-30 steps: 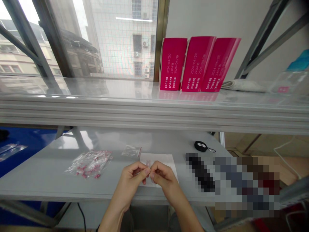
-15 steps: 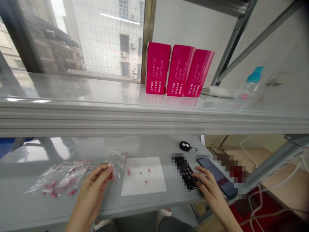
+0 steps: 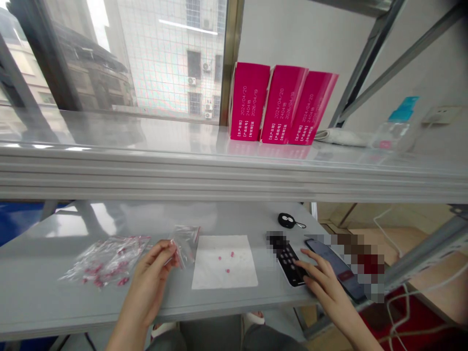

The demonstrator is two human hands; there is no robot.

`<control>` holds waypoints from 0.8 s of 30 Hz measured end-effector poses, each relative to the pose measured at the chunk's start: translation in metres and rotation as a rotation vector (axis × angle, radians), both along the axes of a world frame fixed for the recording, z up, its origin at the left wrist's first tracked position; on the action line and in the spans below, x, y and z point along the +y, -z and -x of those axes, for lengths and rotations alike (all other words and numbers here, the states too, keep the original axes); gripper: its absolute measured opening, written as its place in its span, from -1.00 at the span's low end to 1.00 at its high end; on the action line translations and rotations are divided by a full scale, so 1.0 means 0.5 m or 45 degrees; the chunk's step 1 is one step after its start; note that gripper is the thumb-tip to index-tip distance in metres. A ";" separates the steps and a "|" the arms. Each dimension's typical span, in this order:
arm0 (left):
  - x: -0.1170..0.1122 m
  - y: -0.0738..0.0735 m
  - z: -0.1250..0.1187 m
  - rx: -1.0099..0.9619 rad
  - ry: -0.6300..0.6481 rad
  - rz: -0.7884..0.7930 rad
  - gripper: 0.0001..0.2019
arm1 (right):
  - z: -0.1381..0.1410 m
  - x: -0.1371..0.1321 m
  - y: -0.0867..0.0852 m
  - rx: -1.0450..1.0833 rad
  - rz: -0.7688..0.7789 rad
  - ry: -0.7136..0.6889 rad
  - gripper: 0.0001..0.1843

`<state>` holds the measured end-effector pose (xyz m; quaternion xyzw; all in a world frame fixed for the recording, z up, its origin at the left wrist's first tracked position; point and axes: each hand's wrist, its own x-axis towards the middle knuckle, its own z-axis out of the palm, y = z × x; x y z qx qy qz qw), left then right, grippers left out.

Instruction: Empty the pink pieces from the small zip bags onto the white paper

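My left hand (image 3: 153, 275) pinches the lower edge of a small clear zip bag (image 3: 186, 244) at the table's middle. Just right of that bag lies a white paper sheet (image 3: 224, 263) with 3 small pink pieces (image 3: 226, 261) on it. My right hand (image 3: 323, 282) rests with spread fingers against a black keypad calculator (image 3: 288, 264) and a smartphone (image 3: 334, 268). A larger clear plastic bag (image 3: 106, 261) of pink pieces lies left of my left hand, untouched.
A black round key fob (image 3: 287, 220) lies behind the calculator. A pixelated patch (image 3: 351, 258) hides part of the table's right end. Overhead, a glossy white shelf (image 3: 146, 161) carries 3 pink boxes (image 3: 281, 103) and a clear bottle (image 3: 393, 130).
My hands no longer meet over the sheet: the left has gone to the small bag, the right to the phone. The pink piece at the sheet's left edge has gone.
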<state>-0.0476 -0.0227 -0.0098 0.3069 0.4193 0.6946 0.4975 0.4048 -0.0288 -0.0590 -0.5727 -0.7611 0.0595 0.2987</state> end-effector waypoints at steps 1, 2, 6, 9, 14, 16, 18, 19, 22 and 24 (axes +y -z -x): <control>0.000 -0.001 0.001 -0.032 -0.017 0.007 -0.77 | 0.000 0.000 0.000 -0.011 -0.001 -0.019 -0.62; 0.000 -0.001 0.002 -0.061 -0.035 0.016 -0.76 | 0.000 0.001 0.001 -0.016 -0.003 -0.024 -0.62; -0.001 -0.003 0.007 -0.128 -0.058 0.045 -0.73 | -0.001 0.014 0.005 0.016 0.008 0.060 -0.58; -0.001 0.000 0.007 -0.134 -0.038 0.055 -0.74 | -0.003 0.018 0.004 0.039 0.033 0.066 -0.58; 0.003 0.001 0.000 -0.077 0.017 0.049 -0.75 | 0.000 0.015 0.003 0.003 0.072 -0.015 -0.61; 0.003 -0.002 -0.002 -0.036 0.055 0.048 -0.76 | 0.001 0.021 0.005 0.010 0.073 0.026 -0.59; 0.001 -0.006 -0.003 0.012 0.087 0.057 -0.75 | -0.002 0.029 0.005 0.016 0.078 0.075 -0.57; 0.001 -0.007 -0.003 0.032 0.092 0.063 -0.74 | -0.005 0.032 0.002 0.022 0.078 0.089 -0.56; 0.001 -0.007 -0.005 0.053 0.071 0.073 -0.71 | -0.002 0.035 -0.030 0.103 0.009 0.115 -0.55; 0.004 -0.004 -0.009 0.054 0.062 0.077 -0.69 | 0.026 0.031 -0.070 0.182 -0.062 0.105 -0.57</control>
